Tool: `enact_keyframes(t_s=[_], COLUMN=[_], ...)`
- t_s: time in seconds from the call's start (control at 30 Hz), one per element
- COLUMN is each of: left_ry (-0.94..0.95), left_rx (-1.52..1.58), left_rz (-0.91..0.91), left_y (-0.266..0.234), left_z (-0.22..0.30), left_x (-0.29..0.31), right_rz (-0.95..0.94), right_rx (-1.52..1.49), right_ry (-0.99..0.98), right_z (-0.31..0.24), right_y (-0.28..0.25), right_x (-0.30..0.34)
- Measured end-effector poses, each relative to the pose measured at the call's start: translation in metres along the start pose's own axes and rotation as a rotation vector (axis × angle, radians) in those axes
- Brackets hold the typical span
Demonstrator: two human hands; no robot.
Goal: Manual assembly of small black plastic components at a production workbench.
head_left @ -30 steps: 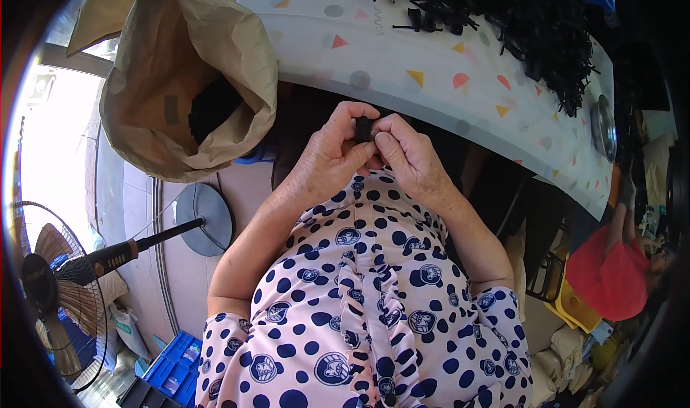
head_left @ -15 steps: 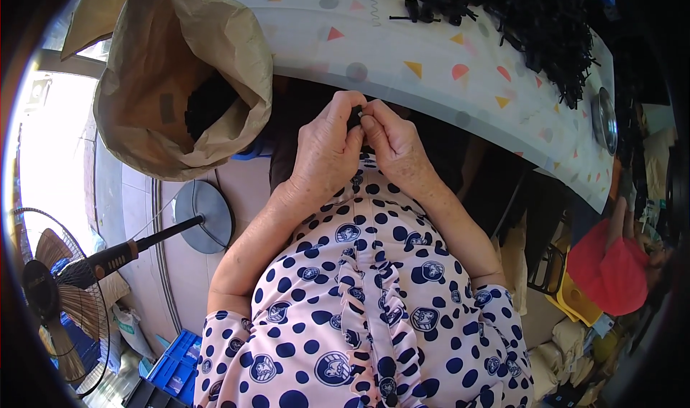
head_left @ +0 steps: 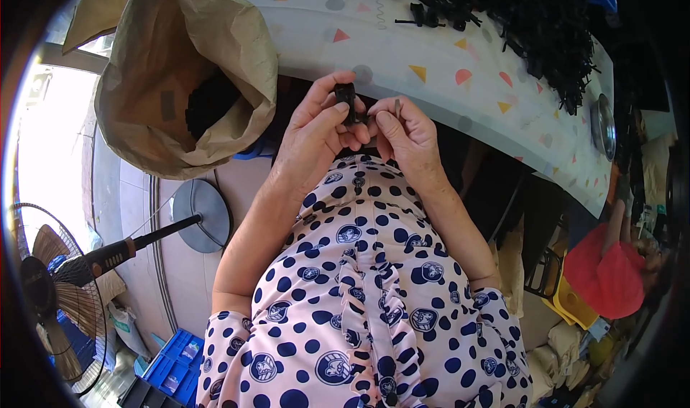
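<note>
Over my lap, just off the near edge of the table, my left hand (head_left: pixel 314 130) pinches a small black plastic part (head_left: pixel 346 100) between thumb and fingers. My right hand (head_left: pixel 409 143) is close beside it, thumb pressed to its bent index finger. A thin greyish sliver (head_left: pixel 397 108) sticks up at the right fingertips; its kind is too small to tell. The heap of loose black plastic parts (head_left: pixel 535 30) covers the far right of the table. To the left of my hands, an open brown paper sack (head_left: pixel 248 56) holds more black pieces (head_left: pixel 210 106).
The table (head_left: pixel 431 45) has a white patterned cover. A round metal dish (head_left: pixel 605 126) sits at its right end. A standing fan (head_left: pixel 65 293) with a round base (head_left: pixel 203 217) is at left, near a blue crate (head_left: pixel 172 365). Another person in red (head_left: pixel 607 271) is at right.
My hands have moved slightly apart. The left has turned and lifted the black part into view, and the right has drawn back to the right with the thin sliver at its fingertips.
</note>
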State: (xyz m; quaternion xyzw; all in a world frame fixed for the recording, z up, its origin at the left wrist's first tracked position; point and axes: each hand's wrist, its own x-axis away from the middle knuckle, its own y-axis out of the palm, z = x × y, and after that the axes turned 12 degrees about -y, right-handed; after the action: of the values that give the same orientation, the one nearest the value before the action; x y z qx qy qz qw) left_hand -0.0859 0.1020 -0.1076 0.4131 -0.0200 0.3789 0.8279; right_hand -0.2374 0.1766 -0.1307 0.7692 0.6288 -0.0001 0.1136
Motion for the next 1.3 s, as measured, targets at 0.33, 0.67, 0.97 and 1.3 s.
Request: enact_keyframes(t_s=[0.33, 0.67, 0.97, 1.3], left_ry=[-0.237, 0.228, 0.197, 0.267], left_rx=[-0.087, -0.953, -0.942, -0.873], left_rz=[-0.273, -0.009, -0.022, 0.135], left_y=[-0.003, 0.004, 0.008, 0.006], left_z=[-0.007, -0.019, -0.018, -0.021], left_x=[0.006, 0.002, 0.007, 0.007], right_rz=[-0.157, -0.085, -0.057, -0.014], right_rx=[-0.294, -0.089, -0.05, -0.109], right_ry=[0.182, 0.126, 0.134, 0.15], right_z=[-0.006, -0.006, -0.01, -0.022], right_y=[-0.019, -0.012, -0.012, 0.009], right_x=[-0.01, -0.007, 0.0, 0.009])
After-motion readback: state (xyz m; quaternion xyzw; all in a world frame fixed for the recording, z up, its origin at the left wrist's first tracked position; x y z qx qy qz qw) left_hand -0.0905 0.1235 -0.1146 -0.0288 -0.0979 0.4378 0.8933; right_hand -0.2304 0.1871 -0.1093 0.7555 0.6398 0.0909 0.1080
